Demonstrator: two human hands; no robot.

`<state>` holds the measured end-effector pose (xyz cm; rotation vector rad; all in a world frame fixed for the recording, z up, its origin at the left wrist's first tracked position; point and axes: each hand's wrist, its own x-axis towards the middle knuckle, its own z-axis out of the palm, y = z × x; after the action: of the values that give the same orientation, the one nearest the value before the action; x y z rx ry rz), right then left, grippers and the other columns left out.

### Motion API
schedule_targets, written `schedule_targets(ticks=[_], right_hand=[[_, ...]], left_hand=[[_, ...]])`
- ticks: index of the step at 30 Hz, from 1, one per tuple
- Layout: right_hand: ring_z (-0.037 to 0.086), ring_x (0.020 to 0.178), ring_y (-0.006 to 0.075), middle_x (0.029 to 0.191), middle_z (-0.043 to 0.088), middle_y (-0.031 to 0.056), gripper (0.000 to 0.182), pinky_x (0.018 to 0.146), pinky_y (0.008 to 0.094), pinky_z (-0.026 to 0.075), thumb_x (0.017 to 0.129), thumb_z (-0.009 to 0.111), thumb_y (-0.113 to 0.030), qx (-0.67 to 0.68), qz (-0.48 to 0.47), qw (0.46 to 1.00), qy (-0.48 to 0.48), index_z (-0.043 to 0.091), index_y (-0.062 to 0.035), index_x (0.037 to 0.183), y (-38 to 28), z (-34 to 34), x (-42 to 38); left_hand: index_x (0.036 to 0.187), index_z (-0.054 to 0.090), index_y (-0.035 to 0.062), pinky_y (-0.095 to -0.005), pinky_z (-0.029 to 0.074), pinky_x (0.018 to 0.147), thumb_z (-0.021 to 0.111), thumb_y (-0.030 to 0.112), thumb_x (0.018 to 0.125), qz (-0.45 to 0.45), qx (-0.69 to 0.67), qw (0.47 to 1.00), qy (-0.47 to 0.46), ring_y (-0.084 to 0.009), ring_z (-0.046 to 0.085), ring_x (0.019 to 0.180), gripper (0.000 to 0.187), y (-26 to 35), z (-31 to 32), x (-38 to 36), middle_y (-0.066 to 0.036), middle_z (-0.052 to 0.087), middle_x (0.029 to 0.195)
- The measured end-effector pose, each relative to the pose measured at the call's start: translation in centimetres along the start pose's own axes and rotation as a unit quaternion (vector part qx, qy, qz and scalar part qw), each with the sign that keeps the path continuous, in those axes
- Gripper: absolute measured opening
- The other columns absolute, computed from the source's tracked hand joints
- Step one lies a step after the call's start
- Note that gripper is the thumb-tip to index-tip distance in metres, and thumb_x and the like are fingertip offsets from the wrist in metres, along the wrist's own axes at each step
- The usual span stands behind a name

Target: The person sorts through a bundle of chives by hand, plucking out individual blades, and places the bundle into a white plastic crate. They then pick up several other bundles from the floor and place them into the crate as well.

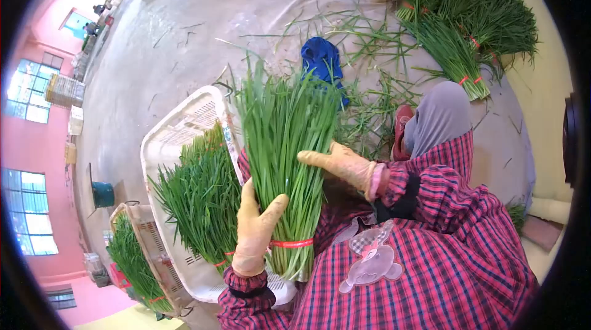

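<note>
A thick bunch of green chives [284, 145] stands upright in front of me, tied near its base with a red band [291, 244]. My left hand [253, 231], in a tan glove, grips the bunch just above the band. My right hand [340, 164], also gloved, rests flat against the bunch's right side about halfway up. Both arms wear red plaid sleeves.
A white plastic crate [178, 127] at my left holds tied chive bundles [200, 201]. A second crate [138, 244] with chives sits lower left. More tied bundles [468, 28] lie at the upper right, a blue cloth [320, 59] and loose leaves on the grey floor.
</note>
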<state>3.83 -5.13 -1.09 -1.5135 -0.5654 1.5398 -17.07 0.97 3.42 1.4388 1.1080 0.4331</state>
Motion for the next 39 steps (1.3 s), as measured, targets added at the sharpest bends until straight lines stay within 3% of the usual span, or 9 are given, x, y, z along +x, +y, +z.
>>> schedule_targets(ticks=[1,9,19,23,26,29,32,35,39], right_hand=[[0.058,0.112,0.0205,0.121,0.061,0.0172,0.074,0.097,0.0339,0.046,0.086,0.070,-0.043,-0.040,-0.044,0.996,0.072,0.045,0.0083,0.133,-1.0,0.7,-0.8],[0.052,0.121,0.0215,0.131,0.056,0.0137,0.071,0.104,0.0352,0.040,0.079,0.074,-0.011,0.111,-0.254,0.961,-0.015,0.038,0.0011,0.139,-0.4,0.9,-1.8],[0.053,0.119,0.0188,0.133,0.054,0.0079,0.065,0.100,0.0344,0.043,0.087,0.070,-0.018,0.275,-0.008,0.951,-0.140,0.039,-0.0051,0.142,-1.2,-0.3,-1.3],[0.054,0.117,0.0221,0.130,0.056,0.0129,0.064,0.098,0.0359,0.044,0.090,0.067,-0.036,0.077,-0.211,0.974,-0.023,0.043,-0.0012,0.139,-1.3,0.9,-0.8],[0.059,0.113,0.0261,0.121,0.063,0.0203,0.062,0.098,0.0350,0.044,0.091,0.062,-0.047,-0.255,0.005,0.967,-0.006,0.056,0.0036,0.126,-3.8,-2.3,-1.2],[0.064,0.097,0.0280,0.108,0.065,0.0183,0.047,0.085,0.0368,0.050,0.090,0.064,-0.039,-0.193,-0.275,0.924,0.185,0.061,0.0006,0.115,-0.1,-5.1,1.0],[0.064,0.089,0.0221,0.097,0.064,0.0139,0.036,0.076,0.0329,0.051,0.086,0.069,-0.030,-0.203,-0.389,0.851,0.287,0.063,-0.0042,0.111,-3.2,-4.5,-1.1],[0.062,0.080,0.0258,0.088,0.061,0.0095,0.029,0.070,0.0345,0.051,0.080,0.073,-0.028,-0.306,-0.503,0.795,0.144,0.065,-0.0091,0.100,-5.2,-1.9,-2.7],[0.061,0.074,0.0280,0.077,0.058,0.0080,0.022,0.066,0.0375,0.050,0.077,0.071,-0.029,-0.414,-0.508,0.734,0.178,0.062,-0.0099,0.083,-4.8,1.1,-0.5]], left_hand=[[0.139,0.038,-0.0031,-0.0304,0.046,0.094,0.066,0.006,0.088,0.005,0.037,0.999,-0.009,-0.0162,0.057,0.107,0.060,0.2,0.3,0.4,-0.011,0.059,0.121],[0.123,0.057,-0.0017,-0.0280,0.050,0.085,0.065,0.002,0.086,-0.063,-0.137,0.988,0.044,-0.0145,0.063,0.094,0.037,2.7,-0.9,0.8,-0.008,0.066,0.109],[0.118,0.062,0.0003,-0.0270,0.051,0.085,0.066,0.000,0.086,0.000,-0.155,0.979,0.136,-0.0124,0.063,0.092,0.032,1.6,-1.2,-0.8,-0.006,0.067,0.109],[0.116,0.061,-0.0003,-0.0260,0.052,0.085,0.065,-0.002,0.087,0.033,-0.140,0.982,0.122,-0.0120,0.063,0.092,0.029,2.8,0.2,-1.0,-0.005,0.067,0.107],[0.116,0.061,0.0000,-0.0259,0.052,0.084,0.065,-0.001,0.087,0.026,-0.159,0.978,0.136,-0.0117,0.063,0.091,0.028,1.6,-0.4,-0.7,-0.005,0.066,0.106],[0.116,0.061,-0.0001,-0.0258,0.052,0.084,0.065,-0.001,0.088,0.015,-0.156,0.977,0.144,-0.0116,0.063,0.091,0.029,1.4,-0.5,-0.8,-0.005,0.066,0.107],[0.116,0.060,-0.0002,-0.0255,0.052,0.084,0.065,-0.001,0.088,0.015,-0.150,0.980,0.134,-0.0116,0.063,0.091,0.029,1.7,0.0,-0.4,-0.005,0.066,0.106],[0.116,0.060,-0.0002,-0.0255,0.051,0.084,0.066,-0.002,0.087,0.021,-0.151,0.981,0.118,-0.0111,0.063,0.090,0.030,1.5,0.4,-0.2,-0.004,0.067,0.106],[0.116,0.060,-0.0008,-0.0258,0.051,0.085,0.066,-0.003,0.087,0.028,-0.146,0.984,0.100,-0.0103,0.062,0.090,0.030,1.8,1.4,-0.4,-0.004,0.067,0.106]])
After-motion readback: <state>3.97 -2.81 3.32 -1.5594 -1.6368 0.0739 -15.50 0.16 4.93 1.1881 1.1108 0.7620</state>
